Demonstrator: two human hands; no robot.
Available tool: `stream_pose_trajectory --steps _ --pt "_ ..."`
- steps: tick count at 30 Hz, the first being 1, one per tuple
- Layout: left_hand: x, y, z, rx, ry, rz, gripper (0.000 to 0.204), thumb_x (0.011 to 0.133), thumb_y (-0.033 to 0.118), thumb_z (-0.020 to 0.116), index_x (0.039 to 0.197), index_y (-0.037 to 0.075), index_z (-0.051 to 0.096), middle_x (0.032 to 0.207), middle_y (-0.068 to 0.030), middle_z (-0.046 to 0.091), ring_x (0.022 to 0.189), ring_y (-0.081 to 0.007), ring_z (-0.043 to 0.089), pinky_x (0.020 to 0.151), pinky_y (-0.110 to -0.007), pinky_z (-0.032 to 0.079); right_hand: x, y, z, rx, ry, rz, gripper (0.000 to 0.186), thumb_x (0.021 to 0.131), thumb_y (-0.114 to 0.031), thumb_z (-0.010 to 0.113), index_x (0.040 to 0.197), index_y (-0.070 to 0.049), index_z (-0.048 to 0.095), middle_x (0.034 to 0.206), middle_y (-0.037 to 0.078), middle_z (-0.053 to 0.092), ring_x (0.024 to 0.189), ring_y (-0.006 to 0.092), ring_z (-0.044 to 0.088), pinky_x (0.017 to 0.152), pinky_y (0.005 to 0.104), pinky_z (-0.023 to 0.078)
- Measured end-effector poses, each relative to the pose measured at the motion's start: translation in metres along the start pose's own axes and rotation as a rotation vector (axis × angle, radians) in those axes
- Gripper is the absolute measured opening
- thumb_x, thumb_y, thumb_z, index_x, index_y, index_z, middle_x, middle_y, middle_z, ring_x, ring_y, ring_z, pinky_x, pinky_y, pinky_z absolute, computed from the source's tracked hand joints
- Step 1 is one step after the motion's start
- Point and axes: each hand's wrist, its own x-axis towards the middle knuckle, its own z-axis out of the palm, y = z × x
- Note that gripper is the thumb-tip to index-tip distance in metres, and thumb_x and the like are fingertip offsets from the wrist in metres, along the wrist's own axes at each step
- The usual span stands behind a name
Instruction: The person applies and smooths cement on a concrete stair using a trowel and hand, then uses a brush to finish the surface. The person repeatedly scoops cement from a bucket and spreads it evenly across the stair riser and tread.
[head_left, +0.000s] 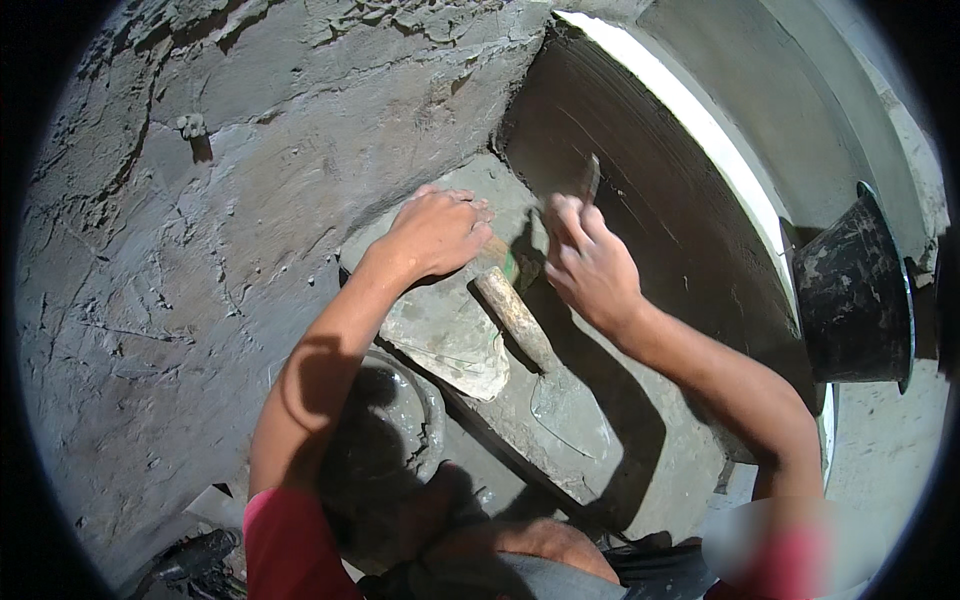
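My right hand [590, 255] is closed in a fist around a thin, flat, blade-like tool [592, 180]. Its narrow end sticks up in front of a dark, freshly coated curved panel [640, 190]. My left hand [440, 230] leans palm down on the grey mortar-smeared ledge [420, 310], fingers bent slightly and pointing right. Beside its thumb lies a wooden piece with a green band [502, 258], partly hidden under the hand. Between my hands and nearer me rests a trowel [518, 325], its worn wooden handle pointing away and its blade caked with grey mortar.
A rough plastered wall [200, 270] rises on the left. A black bucket [855, 290] lies tilted beyond the panel's white edge [700, 120]. Under my left forearm stands a round container [425, 405], holding wet grey material. A ragged pale flat piece [470, 365] lies beside the trowel.
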Motion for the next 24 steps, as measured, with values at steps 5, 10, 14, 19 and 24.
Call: stream_pose_trajectory --steps 5,10,14,19,24 --pt "0.002 0.005 -0.006 0.094 -0.071 -0.043 0.046 0.106 0.034 0.053 0.137 0.009 0.076 0.152 -0.0105 0.069 0.148 -0.0296 0.057 0.124 -0.052 0.038 0.085 0.020 0.028 -0.064 0.148 0.063 0.043 0.093 -0.034 0.064 0.117 -0.006 0.085 0.146 0.019 0.070 0.142 0.0347 0.051 0.110 0.0450 0.044" --pt "-0.005 0.001 0.007 0.027 0.042 0.002 0.046 0.106 0.034 0.054 0.138 0.009 0.075 0.154 -0.0097 0.068 0.149 -0.0277 0.057 0.125 -0.053 0.038 0.088 0.017 0.044 -0.161 0.028 0.017 0.040 0.093 -0.035 0.065 0.111 -0.008 0.087 0.145 0.018 0.071 0.141 0.0346 0.051 0.108 0.0452 0.043" --pt "-0.004 -0.004 0.013 0.024 0.030 -0.013 0.046 0.106 0.033 0.055 0.140 0.011 0.075 0.155 -0.0095 0.067 0.150 -0.0283 0.055 0.125 -0.055 0.037 0.052 0.007 0.028 -0.118 -0.110 -0.046 0.042 0.094 -0.034 0.064 0.116 -0.005 0.086 0.146 0.019 0.071 0.140 0.0348 0.051 0.109 0.0452 0.043" --pt "-0.001 -0.001 0.005 0.021 -0.061 -0.058 0.048 0.105 0.033 0.055 0.143 0.010 0.073 0.155 -0.0119 0.066 0.151 -0.0289 0.054 0.127 -0.055 0.035 0.060 0.016 0.026 -0.149 0.200 0.006 0.055 0.093 -0.032 0.064 0.129 0.006 0.078 0.151 0.022 0.066 0.141 0.0353 0.051 0.112 0.0431 0.044" --pt "-0.002 -0.004 0.001 0.024 -0.023 0.016 0.051 0.104 0.033 0.055 0.146 0.008 0.070 0.158 -0.0111 0.064 0.152 -0.0286 0.053 0.127 -0.054 0.035 0.102 0.034 0.044 -0.310 0.271 0.056 0.028 0.096 -0.039 0.064 0.093 -0.023 0.087 0.107 0.002 0.080 0.133 0.0314 0.051 0.104 0.0431 0.041"
